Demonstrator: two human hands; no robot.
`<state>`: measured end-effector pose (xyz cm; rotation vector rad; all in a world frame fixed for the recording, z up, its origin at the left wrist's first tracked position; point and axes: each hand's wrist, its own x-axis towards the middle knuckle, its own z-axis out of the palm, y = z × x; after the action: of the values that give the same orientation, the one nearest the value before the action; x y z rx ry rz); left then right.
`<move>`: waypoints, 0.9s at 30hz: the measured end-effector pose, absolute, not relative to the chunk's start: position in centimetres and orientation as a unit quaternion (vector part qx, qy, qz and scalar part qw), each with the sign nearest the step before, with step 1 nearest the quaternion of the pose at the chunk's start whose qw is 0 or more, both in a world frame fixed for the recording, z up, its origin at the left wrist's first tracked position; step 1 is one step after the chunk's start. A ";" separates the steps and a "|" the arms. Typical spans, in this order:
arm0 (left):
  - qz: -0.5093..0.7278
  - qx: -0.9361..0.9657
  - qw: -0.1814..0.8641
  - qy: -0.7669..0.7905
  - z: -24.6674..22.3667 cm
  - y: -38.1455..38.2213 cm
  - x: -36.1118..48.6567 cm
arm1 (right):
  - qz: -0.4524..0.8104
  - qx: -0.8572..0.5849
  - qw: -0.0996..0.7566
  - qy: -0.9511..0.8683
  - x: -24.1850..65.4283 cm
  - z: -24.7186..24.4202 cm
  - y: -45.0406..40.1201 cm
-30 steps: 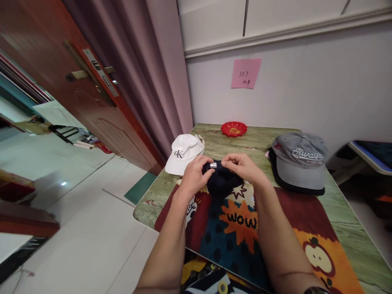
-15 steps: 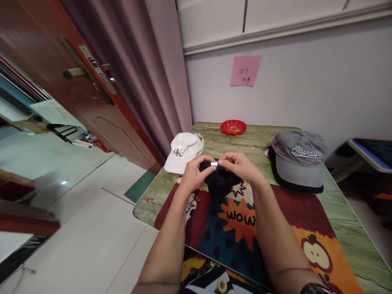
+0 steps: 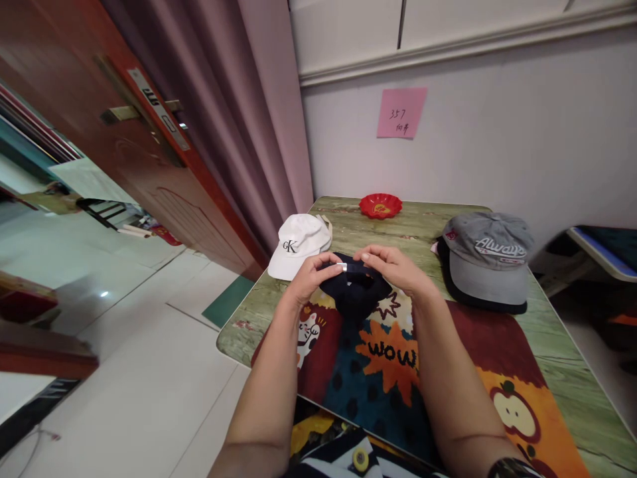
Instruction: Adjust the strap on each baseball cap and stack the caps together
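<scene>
A dark navy cap (image 3: 355, 295) is held over the patterned mat in front of me, its back strap towards the top. My left hand (image 3: 314, 275) pinches the strap at a small silver buckle (image 3: 342, 267), thumb and fingers closed. My right hand (image 3: 393, 265) grips the strap's other side, thumb and forefinger closed on it. The cap's opening shows between the hands; parts of the strap hide behind my fingers. Just left of my left hand sits a white cap (image 3: 297, 242) with black letters.
Grey caps (image 3: 490, 259), seemingly stacked on a black one, rest at the table's right. A red scalloped dish (image 3: 381, 206) stands at the back. The mat (image 3: 348, 372) covers the table's (image 3: 418, 229) near part. A wooden door (image 3: 199, 199) and curtain (image 3: 263, 99) are at left.
My right hand has slid right along the strap, away from the buckle. My left hand keeps hold near the buckle, and the cap's opening shows wider.
</scene>
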<state>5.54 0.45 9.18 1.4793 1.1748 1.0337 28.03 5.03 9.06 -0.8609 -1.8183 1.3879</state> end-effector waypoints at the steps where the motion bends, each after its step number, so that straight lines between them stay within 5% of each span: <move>1: 0.430 0.593 0.486 0.477 9.0 0.4 5.5 | 0.538 -0.331 0.333 -0.700 28.2 9.0 5.1; 10: 0.474 0.541 0.486 0.497 8.5 0.6 5.6 | 0.473 -0.334 0.320 -0.750 30.9 7.5 6.7; 18: 0.397 0.606 0.393 0.566 6.8 0.3 2.3 | 0.386 -0.459 0.130 -0.790 34.1 3.8 9.1; 27: 0.417 0.592 0.426 0.542 6.2 -0.5 1.5 | 0.385 -0.387 0.216 -0.810 31.8 3.2 8.8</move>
<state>1.46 -0.55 6.23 1.4810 1.3539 1.0434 31.82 8.84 3.23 -1.0714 -2.2438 1.0677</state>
